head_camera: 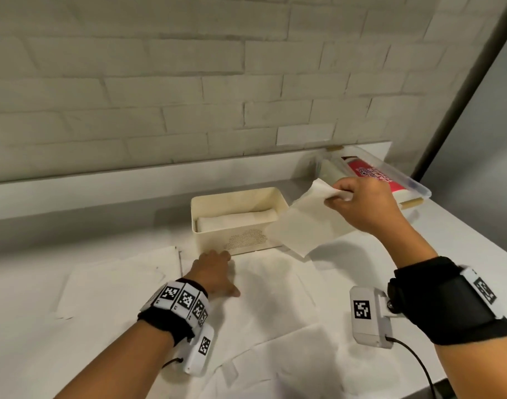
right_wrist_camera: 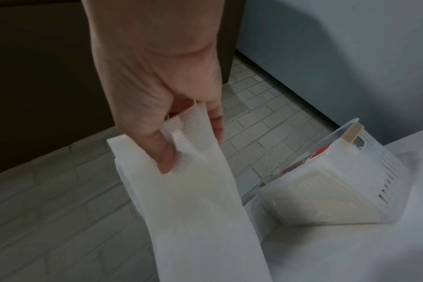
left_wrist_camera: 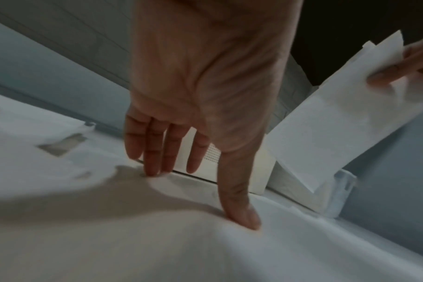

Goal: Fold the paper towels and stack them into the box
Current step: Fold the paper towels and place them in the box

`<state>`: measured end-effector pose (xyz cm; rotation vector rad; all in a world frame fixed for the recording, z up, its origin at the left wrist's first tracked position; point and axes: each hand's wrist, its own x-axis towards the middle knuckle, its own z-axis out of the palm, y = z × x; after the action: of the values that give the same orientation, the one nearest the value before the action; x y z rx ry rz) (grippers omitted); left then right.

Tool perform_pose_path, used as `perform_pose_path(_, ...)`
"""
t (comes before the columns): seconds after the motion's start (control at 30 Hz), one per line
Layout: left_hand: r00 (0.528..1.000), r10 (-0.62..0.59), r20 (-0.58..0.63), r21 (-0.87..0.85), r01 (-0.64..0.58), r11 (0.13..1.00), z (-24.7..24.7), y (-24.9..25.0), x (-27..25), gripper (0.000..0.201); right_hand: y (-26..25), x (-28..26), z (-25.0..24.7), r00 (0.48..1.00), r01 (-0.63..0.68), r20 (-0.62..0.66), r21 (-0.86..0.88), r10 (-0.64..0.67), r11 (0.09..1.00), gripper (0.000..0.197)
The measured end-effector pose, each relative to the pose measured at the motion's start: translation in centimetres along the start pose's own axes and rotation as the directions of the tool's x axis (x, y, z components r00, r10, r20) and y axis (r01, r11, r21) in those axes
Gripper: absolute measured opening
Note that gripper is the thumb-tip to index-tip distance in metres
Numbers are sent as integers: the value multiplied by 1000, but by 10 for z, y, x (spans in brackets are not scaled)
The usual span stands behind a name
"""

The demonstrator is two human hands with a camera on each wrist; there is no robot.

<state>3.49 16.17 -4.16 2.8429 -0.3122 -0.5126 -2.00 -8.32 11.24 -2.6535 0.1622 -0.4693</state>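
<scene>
pinching one end of a folded towel (head_camera: 309, 223), right hand (head_camera: 361, 203) holds it up beside the box (head_camera: 237, 223), lower end hanging past the box's right corner. left hand (head_camera: 214, 272), fingers (left_wrist_camera: 155, 152) straight and spread, presses a flat sheet (head_camera: 269, 283) on the surface (head_camera: 448, 240) just before the box. folded stack (head_camera: 235, 218) lies inside the box.

The white surface (head_camera: 448, 254) carries a cream box (head_camera: 237, 226), flat paper towels (head_camera: 275, 283) and a clear container (head_camera: 413, 185).
</scene>
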Motion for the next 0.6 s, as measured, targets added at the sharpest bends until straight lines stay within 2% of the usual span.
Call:
perform_pose_path(0.07, 999, -45, 24, 10, 45, 999, -2, -5, -2, 86, -4, 1, 3, 1000, 12, 7, 10, -12, 1000, 13)
perform_pose_path(0.2, 997, -60, 51, -102, 65, 993, 0, -12, -3, 77, -13, 3, 12, 999, 15, 28, 44, -16, 999, 13)
perform_pose_path(0.3, 998, -60, 23, -191, 63, 979, -3, -18, -3, 61, -18, 3, 15, 998, 19, 53, 60, -22, 998, 14)
perform_pose_path(0.47, 994, -101, -41, -123, 95, 988, -8, -32, -6, 45, -23, 4, 15, 998, 14, 55, 88, -19, 996, 14)
perform_pose_path(0.6, 989, -126, -74, -187, 111, 976, -12, -37, -10, 31, -27, 4, 17, 998, 17, 66, 101, -24, 995, 13)
